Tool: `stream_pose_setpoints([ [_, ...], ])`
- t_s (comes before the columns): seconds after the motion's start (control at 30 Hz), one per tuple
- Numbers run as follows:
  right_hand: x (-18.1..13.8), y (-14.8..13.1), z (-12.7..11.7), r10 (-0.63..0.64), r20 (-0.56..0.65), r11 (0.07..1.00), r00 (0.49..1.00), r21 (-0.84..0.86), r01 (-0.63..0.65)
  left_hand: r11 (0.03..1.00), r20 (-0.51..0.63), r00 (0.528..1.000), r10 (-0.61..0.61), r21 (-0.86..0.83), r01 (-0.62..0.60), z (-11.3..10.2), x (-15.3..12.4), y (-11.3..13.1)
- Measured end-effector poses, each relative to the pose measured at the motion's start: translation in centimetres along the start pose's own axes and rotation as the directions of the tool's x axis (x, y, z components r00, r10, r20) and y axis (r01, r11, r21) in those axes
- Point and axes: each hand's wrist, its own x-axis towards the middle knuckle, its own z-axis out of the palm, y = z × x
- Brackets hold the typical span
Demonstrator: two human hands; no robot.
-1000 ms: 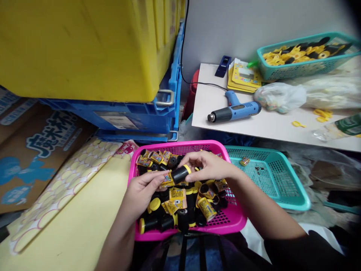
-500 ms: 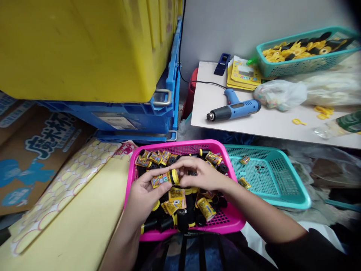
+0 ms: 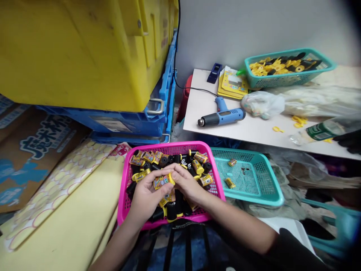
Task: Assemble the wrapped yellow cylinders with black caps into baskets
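Observation:
Over the pink basket (image 3: 123, 188), my left hand (image 3: 145, 197) is closed round a small cylindrical bottle (image 3: 161, 181) with a colourful printed yellow sleeve and a yellow end. My right hand (image 3: 190, 186) grips that yellow end from the other side; its fingertips are partly hidden behind the bottle. Beneath both hands, the basket holds many small black bottles with yellow rims. Several wear the same printed sleeve, like the wrapped bottle (image 3: 206, 180) at the right side. Part of the pile is covered by my hands.
Right of the pink basket sits a teal basket (image 3: 278, 194) with two small wrapped pieces inside. A blue heat gun (image 3: 225, 117) lies on the white table (image 3: 194, 101), near a teal basket of yellow parts (image 3: 290, 79). Yellow and blue crates (image 3: 126, 126) stand at left.
My right hand has closed in against the bottle's yellow end, and the black band below it no longer shows. My left hand still holds the bottle. The view has shifted slightly right.

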Motion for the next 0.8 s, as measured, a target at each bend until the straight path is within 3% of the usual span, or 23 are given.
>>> stream_pose_setpoints([
  [0.1,-0.5,-0.5,-0.4,-0.143,-0.038,0.989,0.989,-0.046,0.141,1.000,0.006,1.000,0.002,-0.017,-0.002,0.5,0.3,0.5],
  [0.17,-0.8,-1.3,-0.9,-0.298,-0.012,0.922,0.954,-0.264,0.285,0.999,0.025,1.000,-0.019,-0.044,0.020,1.0,0.7,0.8],
  [0.2,-1.0,-1.7,-1.1,-0.383,0.038,0.832,0.923,-0.421,0.362,0.998,0.049,0.998,-0.038,-0.045,0.040,1.3,0.8,0.9],
  [0.27,-1.6,-2.7,-1.9,-0.511,0.190,0.560,0.839,-0.667,0.492,0.996,0.141,0.986,-0.086,0.001,0.087,1.8,1.1,1.1],
  [0.33,-2.9,-3.8,-3.3,-0.583,0.285,0.333,0.761,-0.771,0.543,0.990,0.257,0.958,-0.127,0.099,0.105,2.0,1.4,1.2],
  [0.37,-3.8,-4.3,-4.3,-0.621,0.260,0.267,0.740,-0.817,0.511,0.982,0.288,0.950,-0.119,0.172,0.071,1.7,1.5,1.2],
  [0.43,-6.2,-5.2,-6.9,-0.695,0.076,0.191,0.715,-0.939,0.285,0.922,0.247,0.969,-0.006,0.376,-0.091,0.2,2.0,1.0],
  [0.5,-8.5,-5.8,-9.8,-0.729,-0.156,0.119,0.666,-0.988,-0.102,0.738,0.136,0.970,0.202,0.629,-0.242,-2.3,2.8,0.5],
  [0.57,-9.6,-5.9,-12.1,-0.713,-0.259,0.006,0.651,-0.931,-0.364,0.534,0.093,0.933,0.347,0.799,-0.278,-4.9,4.1,-0.2],
  [0.67,-7.7,-5.3,-12.8,-0.612,-0.255,-0.083,0.749,-0.921,-0.381,0.340,0.171,0.918,0.357,0.892,-0.298,-7.3,6.5,-1.1],
  [0.73,-4.6,-4.9,-11.7,-0.516,-0.268,-0.114,0.813,-0.920,-0.375,0.272,0.220,0.937,0.270,0.916,-0.294,-7.5,8.2,-1.4],
  [0.8,-1.6,-4.8,-10.2,-0.437,-0.351,-0.154,0.828,-0.878,-0.453,0.242,0.240,0.957,0.161,0.931,-0.274,-7.3,9.6,-1.5],
])
